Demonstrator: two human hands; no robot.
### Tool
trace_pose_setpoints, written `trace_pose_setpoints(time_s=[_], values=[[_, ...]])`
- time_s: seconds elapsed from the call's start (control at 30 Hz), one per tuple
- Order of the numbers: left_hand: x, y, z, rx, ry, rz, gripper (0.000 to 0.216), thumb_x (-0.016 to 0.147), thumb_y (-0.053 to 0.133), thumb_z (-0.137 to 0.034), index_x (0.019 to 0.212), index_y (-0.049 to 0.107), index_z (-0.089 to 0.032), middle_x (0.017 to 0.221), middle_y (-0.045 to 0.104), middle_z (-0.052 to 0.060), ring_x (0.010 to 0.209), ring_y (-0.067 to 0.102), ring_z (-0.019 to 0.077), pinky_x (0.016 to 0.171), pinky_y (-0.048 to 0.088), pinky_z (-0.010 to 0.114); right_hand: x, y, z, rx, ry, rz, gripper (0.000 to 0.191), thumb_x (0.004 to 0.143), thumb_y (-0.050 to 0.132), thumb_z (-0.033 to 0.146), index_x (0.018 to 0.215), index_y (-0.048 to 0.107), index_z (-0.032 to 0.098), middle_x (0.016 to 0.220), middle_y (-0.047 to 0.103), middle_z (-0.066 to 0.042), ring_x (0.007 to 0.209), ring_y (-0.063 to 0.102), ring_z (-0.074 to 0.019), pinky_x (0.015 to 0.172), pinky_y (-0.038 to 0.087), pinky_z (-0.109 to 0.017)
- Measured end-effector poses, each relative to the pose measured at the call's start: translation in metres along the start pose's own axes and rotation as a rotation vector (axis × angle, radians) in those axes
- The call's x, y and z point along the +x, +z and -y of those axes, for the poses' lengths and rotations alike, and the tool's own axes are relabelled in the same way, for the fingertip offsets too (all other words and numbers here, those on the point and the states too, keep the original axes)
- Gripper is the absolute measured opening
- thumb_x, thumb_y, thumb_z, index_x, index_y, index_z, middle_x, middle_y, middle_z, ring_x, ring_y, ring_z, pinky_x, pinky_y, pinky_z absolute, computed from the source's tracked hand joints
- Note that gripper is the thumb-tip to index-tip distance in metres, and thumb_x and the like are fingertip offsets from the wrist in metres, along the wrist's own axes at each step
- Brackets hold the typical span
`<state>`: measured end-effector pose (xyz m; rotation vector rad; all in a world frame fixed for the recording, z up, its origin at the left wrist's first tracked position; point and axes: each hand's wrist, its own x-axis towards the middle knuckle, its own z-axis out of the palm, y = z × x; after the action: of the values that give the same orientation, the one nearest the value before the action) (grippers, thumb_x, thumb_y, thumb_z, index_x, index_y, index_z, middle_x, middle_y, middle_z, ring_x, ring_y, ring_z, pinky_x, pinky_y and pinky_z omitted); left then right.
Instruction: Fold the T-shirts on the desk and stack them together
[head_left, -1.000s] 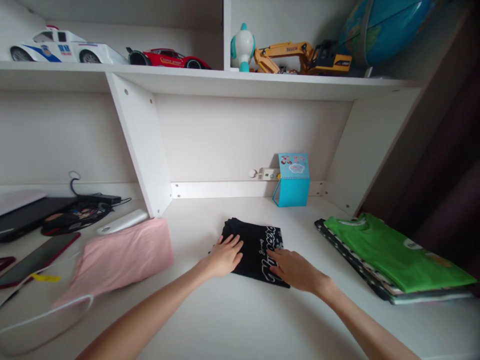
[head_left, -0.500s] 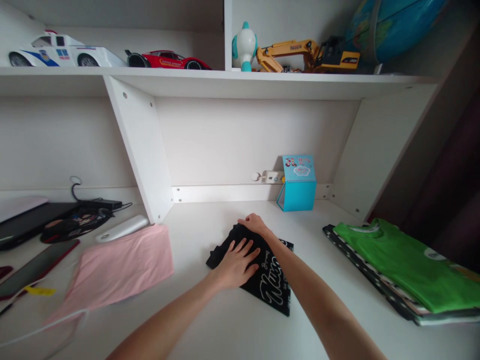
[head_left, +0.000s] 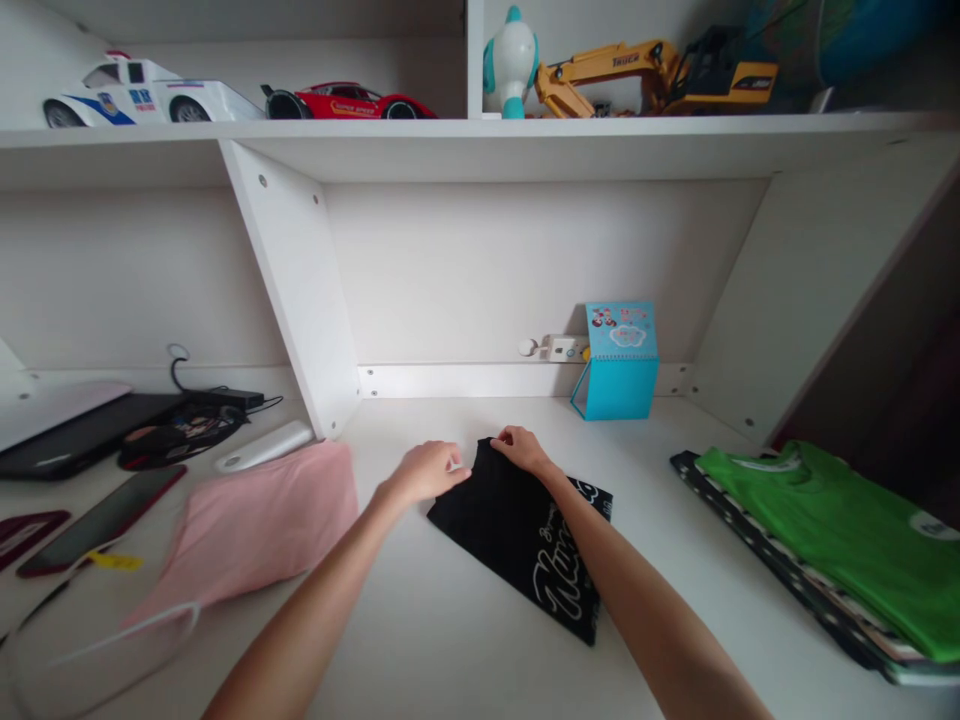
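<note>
A black T-shirt (head_left: 502, 520) with white lettering lies folded on the white desk, set at a slant. My right hand (head_left: 521, 448) pinches its far edge, and the right forearm crosses over the lettering. At the shirt's left edge is my left hand (head_left: 435, 470), its fingers bent and a gap showing between thumb and fingers. The left thumb tip comes up to the cloth; whether it touches is unclear.
Right: a stack of folded clothes with a green T-shirt (head_left: 840, 530) on top. Left: a pink cloth (head_left: 262, 520), a white cable, a phone (head_left: 105, 520) and a black laptop (head_left: 82, 435). A blue desk calendar (head_left: 619, 370) stands behind; toy vehicles line the shelf (head_left: 525, 150) overhead.
My left hand has lifted off the shirt's middle and moved left to its edge. The shirt's bunched left part now lies flatter. My right hand remains at the far edge. The view shifted slightly.
</note>
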<state>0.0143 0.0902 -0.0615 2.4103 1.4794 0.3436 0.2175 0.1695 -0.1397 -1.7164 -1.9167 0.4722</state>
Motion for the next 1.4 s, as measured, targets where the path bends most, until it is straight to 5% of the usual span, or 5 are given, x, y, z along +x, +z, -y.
trace_pose_setpoints(time_s=[0.2, 0.53, 0.73, 1.03, 1.4], values=[[-0.002, -0.007, 0.033, -0.166, -0.095, 0.383, 0.014, 0.060, 0.063, -0.031, 0.065, 0.059, -0.018, 0.050, 0.056, -0.003, 0.049, 0.052, 0.0142, 0.048, 0.033, 0.022, -0.010, 0.001, 0.000, -0.008, -0.024, -0.076, 0.014, 0.084, 0.045, 0.027, 0.086, 0.056, 0.018, 0.080, 0.062, -0.003, 0.073, 0.056, -0.0133, 0.066, 0.037, -0.022], [0.009, 0.007, 0.038, -0.040, -0.150, 0.119, 0.022, 0.066, 0.062, -0.032, 0.084, 0.061, -0.019, 0.078, 0.063, 0.002, 0.072, 0.058, 0.0190, 0.058, 0.038, 0.023, -0.025, -0.014, 0.006, -0.126, -0.029, -0.188, 0.034, 0.090, 0.032, 0.029, 0.119, 0.043, 0.014, 0.106, 0.058, -0.013, 0.097, 0.054, -0.0220, 0.081, 0.038, -0.032], [0.000, 0.035, 0.010, 0.260, -0.065, -0.143, 0.038, 0.086, 0.040, -0.035, 0.117, 0.049, -0.016, 0.115, 0.054, 0.012, 0.105, 0.051, 0.0257, 0.080, 0.040, 0.033, -0.066, -0.033, 0.002, -0.217, -0.277, 0.065, 0.054, 0.086, 0.034, 0.051, 0.133, 0.036, 0.024, 0.143, 0.024, -0.002, 0.131, 0.018, -0.0216, 0.104, 0.020, -0.039], [0.020, 0.071, -0.009, 0.208, 0.346, 0.145, 0.056, 0.088, 0.023, -0.055, 0.138, 0.023, -0.029, 0.146, 0.014, 0.005, 0.134, 0.006, 0.0259, 0.104, 0.010, 0.048, -0.156, -0.033, -0.009, -0.359, -0.041, 0.190, 0.074, 0.084, 0.017, 0.062, 0.141, 0.013, 0.015, 0.147, 0.008, -0.007, 0.134, 0.001, -0.0254, 0.106, 0.013, -0.043], [-0.019, 0.064, -0.021, -0.025, 0.053, -0.027, 0.047, 0.079, 0.049, -0.033, 0.122, 0.047, -0.012, 0.104, 0.058, 0.015, 0.106, 0.050, 0.0302, 0.087, 0.040, 0.037, -0.177, -0.069, -0.020, -0.379, 0.290, -0.047, 0.035, 0.085, 0.043, 0.036, 0.106, 0.055, 0.011, 0.102, 0.058, -0.015, 0.097, 0.054, -0.0248, 0.079, 0.040, -0.030]])
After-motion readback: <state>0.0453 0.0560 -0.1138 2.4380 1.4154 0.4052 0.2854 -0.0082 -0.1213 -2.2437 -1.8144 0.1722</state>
